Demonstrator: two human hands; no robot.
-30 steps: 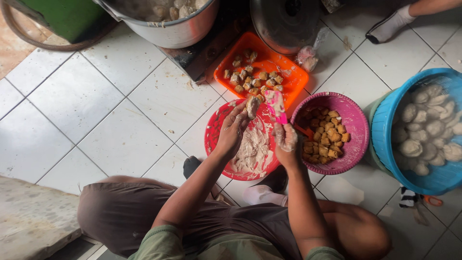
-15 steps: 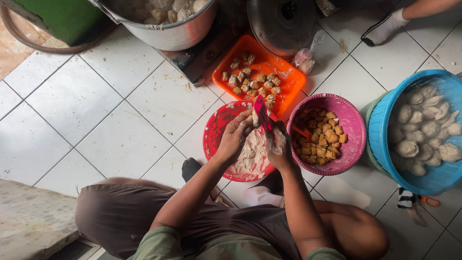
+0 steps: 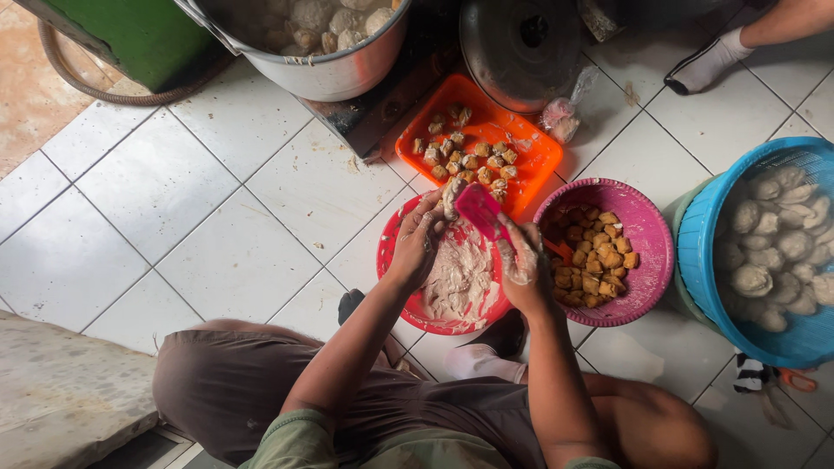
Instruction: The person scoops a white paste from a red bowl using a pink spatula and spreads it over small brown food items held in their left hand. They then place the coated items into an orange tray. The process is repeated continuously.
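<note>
My left hand (image 3: 420,241) is smeared with pale paste and pinches a small lump of food (image 3: 451,195) at its fingertips. It hovers over a red bowl (image 3: 388,260) of whitish paste (image 3: 458,280). My right hand (image 3: 522,263) grips a pink spatula (image 3: 480,211) whose blade points at that lump. To the right stands a purple bowl (image 3: 647,227) of fried tofu cubes (image 3: 596,257). Beyond my hands lies an orange tray (image 3: 532,155) holding several filled pieces (image 3: 466,153).
A blue basket (image 3: 699,252) of pale dumplings stands at the right. A large metal pot (image 3: 326,71) and a dark lid (image 3: 519,50) sit at the top, with a green box (image 3: 130,35) and a hose at top left. Another person's socked foot (image 3: 705,62) is at top right.
Both hands have lifted slightly away from the paste toward the orange tray, and the spatula's blade now meets the lump in my left fingers.
</note>
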